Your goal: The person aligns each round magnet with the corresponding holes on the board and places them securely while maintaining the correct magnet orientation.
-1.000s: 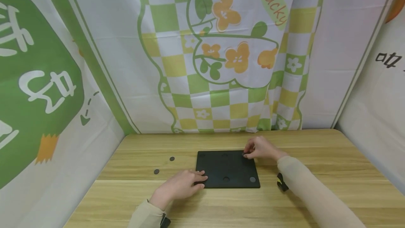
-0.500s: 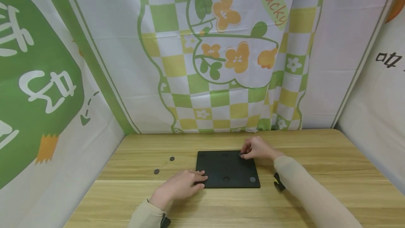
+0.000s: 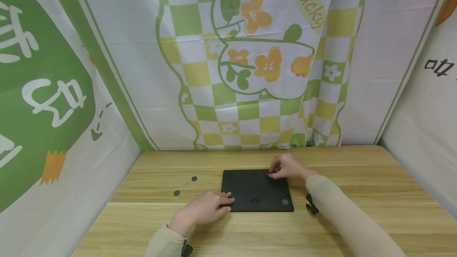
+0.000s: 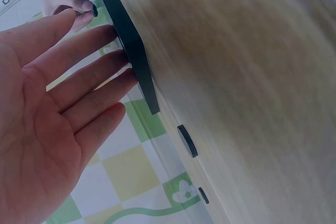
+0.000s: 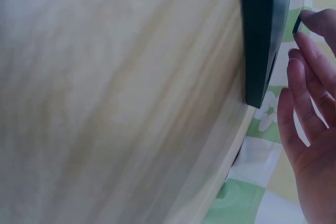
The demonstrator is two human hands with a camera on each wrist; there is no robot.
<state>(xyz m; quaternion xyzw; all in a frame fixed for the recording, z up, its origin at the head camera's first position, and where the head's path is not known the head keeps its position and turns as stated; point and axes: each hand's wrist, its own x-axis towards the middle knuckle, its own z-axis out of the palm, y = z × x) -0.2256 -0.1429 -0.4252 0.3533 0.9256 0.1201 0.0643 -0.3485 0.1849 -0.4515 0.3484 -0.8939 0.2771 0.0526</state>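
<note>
A black rectangular board [image 3: 246,189] with shallow round recesses lies on the wooden table. My right hand [image 3: 289,166] pinches a small dark disc [image 5: 297,24] between thumb and index finger, over the board's far right part. In the left wrist view, that disc [image 4: 94,10] is held clear of the board's surface. My left hand [image 3: 205,209] rests its straight fingers on the board's near left corner. A grey disc [image 3: 285,202] lies at the near right corner of the board. My right hand hides the far right corner.
Two loose dark discs, one farther back [image 3: 194,178] and one nearer [image 3: 177,193], lie on the table [image 3: 342,217] left of the board. A patterned green and white curtain [image 3: 246,122] hangs behind the table's back edge, with printed cloth on both sides.
My right hand has moved a little to the left over the board, carrying the pinched disc away from the far right corner. The left hand and the board stay put.
</note>
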